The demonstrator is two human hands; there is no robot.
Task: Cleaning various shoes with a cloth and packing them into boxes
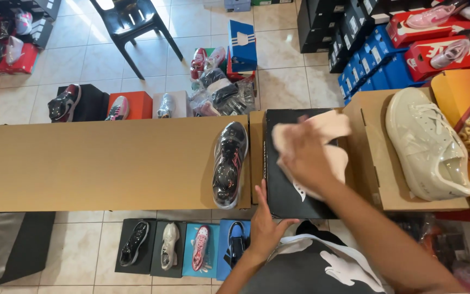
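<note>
A black shoebox [289, 190] lies flat on the long brown cardboard counter [99, 163], near the middle. Far right, blue shoeboxes [371, 71] stack beside red ones [436, 49], with black boxes [327, 22] behind. An upright blue box [242, 46] stands on the far floor. Low black and orange boxes [137, 103] sit far left; black and blue boxes [213, 239] line the near floor.

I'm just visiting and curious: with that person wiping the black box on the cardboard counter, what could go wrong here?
1. The right hand rubs a cloth over the black shoebox; the left hand steadies only its near edge, so it might slide.
2. The wrapped black shoe lies close beside the box and could get knocked.
3. The wrapped cream shoe reaches the carton's edge and might tip off.
</note>
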